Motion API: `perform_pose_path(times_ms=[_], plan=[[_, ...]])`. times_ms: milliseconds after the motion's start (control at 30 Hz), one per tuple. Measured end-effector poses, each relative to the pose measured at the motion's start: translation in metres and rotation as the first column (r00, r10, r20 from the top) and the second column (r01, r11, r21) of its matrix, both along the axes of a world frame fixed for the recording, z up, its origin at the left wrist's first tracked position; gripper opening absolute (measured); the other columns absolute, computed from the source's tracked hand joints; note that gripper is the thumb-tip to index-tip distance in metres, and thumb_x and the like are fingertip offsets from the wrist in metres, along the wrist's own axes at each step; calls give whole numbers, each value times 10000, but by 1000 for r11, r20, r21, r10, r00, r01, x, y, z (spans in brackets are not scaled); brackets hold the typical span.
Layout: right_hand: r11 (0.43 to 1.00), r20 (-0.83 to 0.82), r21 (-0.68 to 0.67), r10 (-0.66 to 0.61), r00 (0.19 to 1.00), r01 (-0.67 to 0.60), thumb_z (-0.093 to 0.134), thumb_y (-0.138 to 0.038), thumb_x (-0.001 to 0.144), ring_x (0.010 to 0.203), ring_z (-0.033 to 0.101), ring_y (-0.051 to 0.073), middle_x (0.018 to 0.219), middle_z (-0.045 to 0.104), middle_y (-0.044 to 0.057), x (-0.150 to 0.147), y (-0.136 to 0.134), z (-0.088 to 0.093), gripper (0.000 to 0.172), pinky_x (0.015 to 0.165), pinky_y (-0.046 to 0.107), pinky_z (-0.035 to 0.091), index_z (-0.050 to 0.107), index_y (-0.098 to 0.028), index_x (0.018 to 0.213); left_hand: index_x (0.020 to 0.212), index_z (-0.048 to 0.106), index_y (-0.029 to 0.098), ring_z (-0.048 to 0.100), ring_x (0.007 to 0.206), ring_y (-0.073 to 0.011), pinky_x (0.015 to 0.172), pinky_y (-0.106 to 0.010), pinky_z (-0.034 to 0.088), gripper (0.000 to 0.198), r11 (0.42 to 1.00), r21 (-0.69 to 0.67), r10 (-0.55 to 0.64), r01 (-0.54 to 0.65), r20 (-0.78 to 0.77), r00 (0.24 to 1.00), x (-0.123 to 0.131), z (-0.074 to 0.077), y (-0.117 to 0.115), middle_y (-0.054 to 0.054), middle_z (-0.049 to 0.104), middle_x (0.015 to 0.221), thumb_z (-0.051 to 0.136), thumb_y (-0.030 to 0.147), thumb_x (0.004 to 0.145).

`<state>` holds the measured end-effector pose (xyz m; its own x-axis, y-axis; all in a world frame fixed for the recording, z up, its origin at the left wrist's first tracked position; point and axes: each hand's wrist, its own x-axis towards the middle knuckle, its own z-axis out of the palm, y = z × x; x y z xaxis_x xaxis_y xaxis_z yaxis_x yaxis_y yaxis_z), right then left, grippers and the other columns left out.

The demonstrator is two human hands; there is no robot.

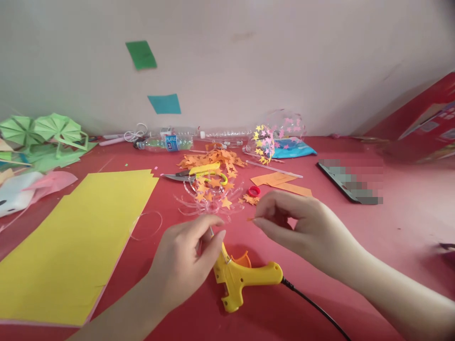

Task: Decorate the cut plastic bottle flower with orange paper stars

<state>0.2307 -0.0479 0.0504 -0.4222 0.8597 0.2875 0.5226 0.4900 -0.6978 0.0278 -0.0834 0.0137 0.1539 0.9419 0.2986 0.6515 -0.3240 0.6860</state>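
My right hand (298, 227) pinches a small orange paper star (250, 219), seen edge-on between thumb and fingertip. Beside the front end of a yellow glue gun (245, 276), my left hand (192, 258) hovers with a small gap between thumb and forefinger; nothing shows in it. The glue gun lies on its side, nozzle partly hidden by that hand. Behind both hands sits a flower-like piece cut from clear plastic (211, 206), with several orange stars on its curled strips. A red bottle cap ring (254, 191) lies near more small orange stars (250, 200).
Yellow paper sheets (78, 246) cover the left of the red table. A yellow cutter (204, 169), scissors (177, 177) and an orange star pile (216, 158) lie behind. Orange strips (277, 180) and a phone (346, 182) lie right; plastic bottles (170, 141) line the wall.
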Motion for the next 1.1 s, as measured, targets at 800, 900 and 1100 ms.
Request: perform_pose_path(times_ms=[800, 900, 1100], plan=[[927, 146, 305, 180, 973, -217, 497, -122, 874, 426, 380, 65, 509, 472, -80, -6, 2, -37, 91, 437, 191, 310, 515, -203, 836, 1272, 494, 206, 430, 440, -107, 480, -218, 346, 510, 700, -689, 241, 188, 476, 846, 16, 16, -10, 82, 460, 453, 593, 371, 800], [853, 239, 441, 188, 953, -279, 485, -129, 896, 452, 389, 85, 551, 512, -49, -4, 4, -40, 107, 458, 235, 311, 517, -197, 820, 1265, 497, 197, 434, 439, -104, 481, -219, 349, 514, 705, -686, 229, 182, 463, 856, 15, 12, -9, 79, 465, 457, 596, 384, 796], [833, 271, 465, 190, 944, -301, 497, -124, 893, 462, 401, 95, 569, 521, -39, 0, 7, -43, 106, 458, 257, 297, 524, -193, 817, 1278, 480, 200, 430, 448, -109, 477, -225, 336, 529, 721, -665, 195, 193, 463, 864, 15, 5, -9, 74, 455, 470, 573, 420, 806]])
